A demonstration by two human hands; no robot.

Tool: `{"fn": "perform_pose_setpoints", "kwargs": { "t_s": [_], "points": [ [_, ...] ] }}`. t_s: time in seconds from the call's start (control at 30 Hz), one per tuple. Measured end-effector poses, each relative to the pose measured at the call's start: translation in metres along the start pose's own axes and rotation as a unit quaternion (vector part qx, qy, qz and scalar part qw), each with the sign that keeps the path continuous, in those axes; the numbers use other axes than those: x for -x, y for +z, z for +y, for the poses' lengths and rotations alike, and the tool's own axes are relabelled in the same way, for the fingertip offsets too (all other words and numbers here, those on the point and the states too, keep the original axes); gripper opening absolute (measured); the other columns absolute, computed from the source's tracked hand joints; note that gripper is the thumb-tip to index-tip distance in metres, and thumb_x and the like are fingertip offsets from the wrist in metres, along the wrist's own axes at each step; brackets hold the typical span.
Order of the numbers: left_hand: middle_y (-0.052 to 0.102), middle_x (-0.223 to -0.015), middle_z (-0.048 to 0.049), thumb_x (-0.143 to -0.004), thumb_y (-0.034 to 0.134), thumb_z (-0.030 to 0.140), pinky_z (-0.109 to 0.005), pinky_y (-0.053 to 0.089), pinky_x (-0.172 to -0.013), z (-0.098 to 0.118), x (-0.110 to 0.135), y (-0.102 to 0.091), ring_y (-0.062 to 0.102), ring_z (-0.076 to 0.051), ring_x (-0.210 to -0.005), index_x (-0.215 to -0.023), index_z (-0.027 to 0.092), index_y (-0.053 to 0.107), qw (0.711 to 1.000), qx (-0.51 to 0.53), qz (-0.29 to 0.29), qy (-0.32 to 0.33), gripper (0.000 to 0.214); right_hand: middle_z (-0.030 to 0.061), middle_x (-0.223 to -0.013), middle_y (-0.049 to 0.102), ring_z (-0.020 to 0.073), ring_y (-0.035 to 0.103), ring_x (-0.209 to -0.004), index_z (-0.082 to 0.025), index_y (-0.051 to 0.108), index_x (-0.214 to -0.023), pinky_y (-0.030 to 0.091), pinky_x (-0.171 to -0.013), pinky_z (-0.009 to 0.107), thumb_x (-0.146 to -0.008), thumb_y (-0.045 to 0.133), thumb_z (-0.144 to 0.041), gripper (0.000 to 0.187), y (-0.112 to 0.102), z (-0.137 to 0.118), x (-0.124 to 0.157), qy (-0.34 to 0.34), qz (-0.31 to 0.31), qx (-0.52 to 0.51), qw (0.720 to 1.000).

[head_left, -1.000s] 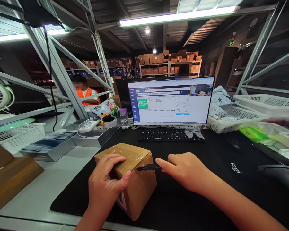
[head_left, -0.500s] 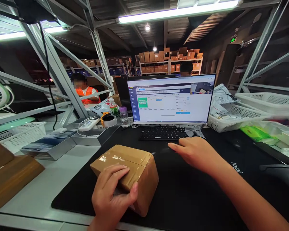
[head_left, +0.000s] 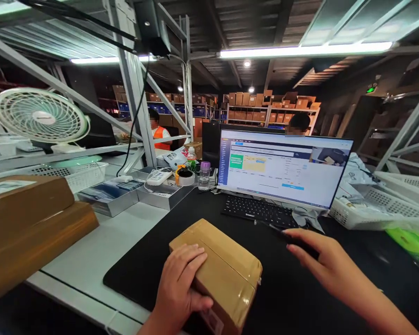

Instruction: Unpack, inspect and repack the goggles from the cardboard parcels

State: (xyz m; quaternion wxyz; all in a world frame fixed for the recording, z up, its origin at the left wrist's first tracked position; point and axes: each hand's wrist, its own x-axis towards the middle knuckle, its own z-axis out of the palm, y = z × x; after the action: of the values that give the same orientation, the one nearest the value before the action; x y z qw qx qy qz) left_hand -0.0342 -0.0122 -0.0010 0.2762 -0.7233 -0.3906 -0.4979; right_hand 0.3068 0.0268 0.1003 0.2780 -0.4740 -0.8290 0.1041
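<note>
**Left hand on the taped carton, right hand with a dark pen by the keyboard**

Head view, the only one we get. Down at the near edge of the black desk mat (head_left: 143, 274) sits the taped cardboard box (head_left: 226, 270), lying flat with one corner towards the camera, shiny tape running along its top seam. The left hand (head_left: 181, 288) is clamped on its near left corner: fingers spread over the top face, thumb wrapped round the near side, a firm grip on the box. Over to the right, the right hand (head_left: 321, 265) hovers low above the mat, well apart from the box. Its fingers are curled round a slim dark pen (head_left: 282, 231), whose tip points left and up towards the keyboard (head_left: 258, 211). The pen blurs into the black mat, so how tightly it is pinched is hard to say, though it does look held.

Behind the keyboard the monitor (head_left: 282, 170) is lit with a web form. Left of it stand a clear bottle with a purple cap (head_left: 204, 176) and a roll of tape (head_left: 185, 177) near a metal tray (head_left: 164, 193). Further left, two brown cartons (head_left: 31, 228) are stacked at the table's edge, and a white fan (head_left: 42, 116) sits on the rack above. White mesh baskets (head_left: 380, 204) crowd the right side. In the background, a person in an orange vest (head_left: 159, 132) sits at another bench.
</note>
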Motion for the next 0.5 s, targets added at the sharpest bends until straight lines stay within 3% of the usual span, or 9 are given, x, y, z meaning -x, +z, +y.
{"fn": "perform_pose_setpoints", "kwargs": {
  "t_s": [0.1, 0.3, 0.5],
  "points": [
    [0.075, -0.097, -0.0101, -0.087, 0.034, 0.08, -0.038, 0.053, -0.093, 0.001, 0.0, 0.005, 0.072, -0.023, -0.094, -0.106, 0.019, 0.068, 0.999, 0.005, 0.04, -0.02, 0.072, 0.0088, -0.122, 0.073, 0.0302, 0.068, -0.114, -0.024, 0.068, -0.126, 0.054, -0.098, 0.046, -0.099, 0.051, -0.037, 0.035, 0.012, -0.033, -0.015, -0.022, -0.035, -0.014, 0.999],
    [0.075, -0.092, -0.0078, -0.092, 0.036, 0.071, -0.035, 0.051, -0.092, 0.012, -0.004, 0.006, 0.07, -0.02, -0.089, -0.099, 0.018, 0.068, 0.998, -0.001, 0.052, -0.04, 0.062, 0.0069, -0.123, 0.074, 0.0288, 0.069, -0.112, -0.024, 0.071, -0.125, 0.053, -0.097, 0.041, -0.093, 0.055, -0.024, 0.036, 0.037, -0.109, -0.077, -0.078, -0.128, 0.059, 0.987],
    [0.074, -0.09, -0.0075, -0.097, 0.039, 0.061, -0.035, 0.05, -0.089, 0.011, -0.007, 0.002, 0.069, -0.02, -0.088, -0.098, 0.017, 0.067, 0.997, 0.012, 0.055, -0.046, 0.053, 0.0052, -0.095, 0.08, 0.0248, 0.074, -0.085, -0.028, 0.079, -0.101, 0.049, -0.067, 0.029, -0.088, 0.054, -0.02, 0.029, 0.057, -0.156, -0.12, -0.093, -0.205, 0.162, 0.961]
  ]
}}
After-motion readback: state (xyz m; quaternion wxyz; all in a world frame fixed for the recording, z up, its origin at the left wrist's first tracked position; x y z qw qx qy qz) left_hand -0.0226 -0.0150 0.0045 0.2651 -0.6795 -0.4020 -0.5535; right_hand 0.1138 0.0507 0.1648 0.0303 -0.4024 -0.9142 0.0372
